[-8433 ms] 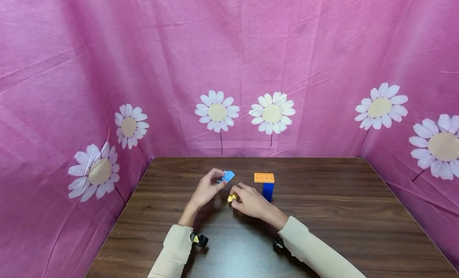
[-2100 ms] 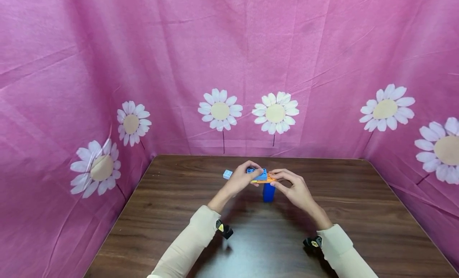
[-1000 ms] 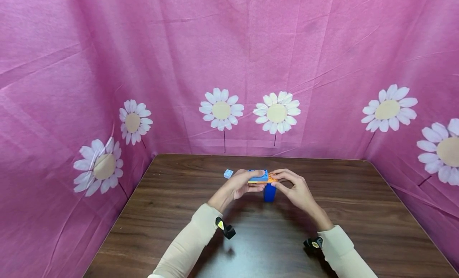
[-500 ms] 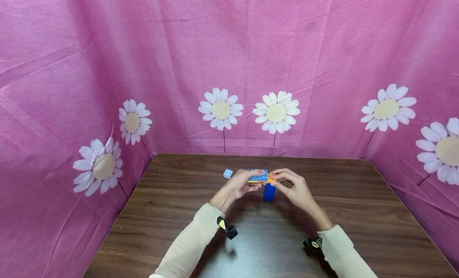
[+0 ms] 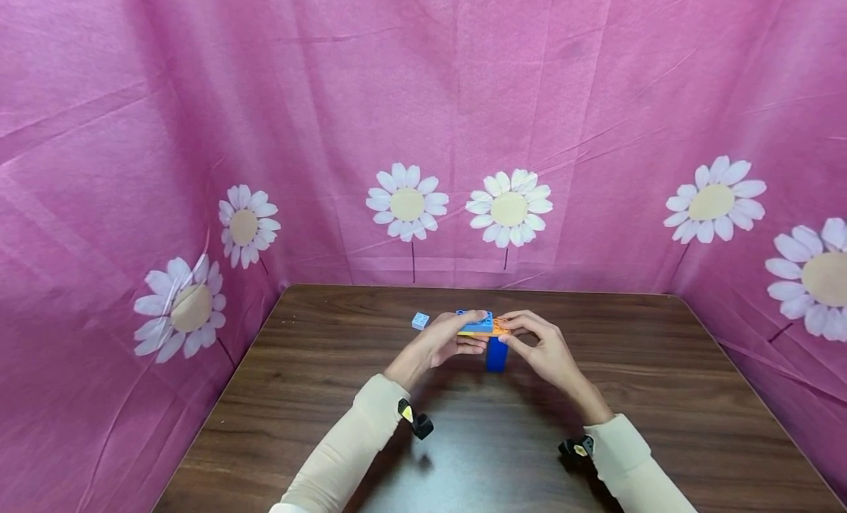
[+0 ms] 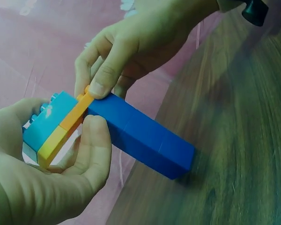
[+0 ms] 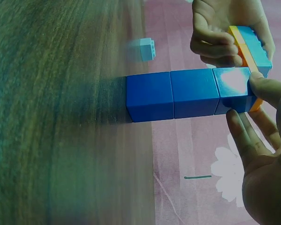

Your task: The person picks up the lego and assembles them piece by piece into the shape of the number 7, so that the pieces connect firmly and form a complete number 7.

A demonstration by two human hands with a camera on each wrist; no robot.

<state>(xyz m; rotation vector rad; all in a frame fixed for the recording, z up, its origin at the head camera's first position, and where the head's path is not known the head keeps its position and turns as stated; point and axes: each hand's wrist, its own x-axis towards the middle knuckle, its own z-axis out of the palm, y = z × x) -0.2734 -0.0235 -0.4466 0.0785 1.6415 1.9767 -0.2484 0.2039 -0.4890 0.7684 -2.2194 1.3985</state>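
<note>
A tower of three dark blue bricks [image 7: 194, 93] stands upright on the table, with an orange plate [image 6: 76, 112] on top that juts out to the left. A yellow plate [image 6: 51, 146] lies level with the orange one, end to end. Across both sits a light blue brick [image 6: 54, 118]. My left hand [image 5: 438, 342] grips this overhang, thumb on the light blue brick and fingers underneath, near the tower. My right hand [image 5: 544, 349] pinches the orange plate's right end and the tower's top. Whether the light blue brick is fully seated cannot be told.
A small pale blue brick [image 5: 420, 320] stands on the wooden table [image 5: 317, 373] behind and left of the left hand. A pink curtain [image 5: 456, 116] with daisies hangs behind and along both sides of the table.
Earlier, the left hand held the light blue brick and the right a yellow piece, apart from the tower. Both pieces came to the orange plate; since then the left thumb and fingers have shifted grip.
</note>
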